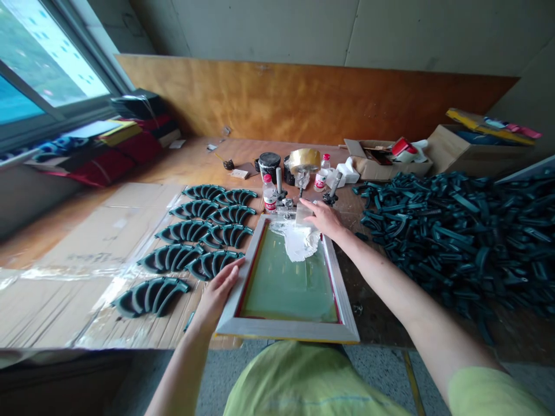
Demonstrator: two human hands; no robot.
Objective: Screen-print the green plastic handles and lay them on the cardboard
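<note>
Steadying a screen-printing frame (347, 332) with a squeegee (302, 215) at its far end
Nearest, the frame lies flat at the workbench (65, 231) edge, and the left hand (219, 289) rests with fingers stretched out along its left rail, not closed round it; at the far end of the green mesh the right hand (323, 219) grips the pale squeegee, touching a smear of white ink (299, 245); rows of curved teal parts (191, 237) lie to the left, a loose heap of parts (455, 242) to the right; bottles (269, 196), a black jar (269, 162) and a tape roll (304, 157) stand beyond
</note>
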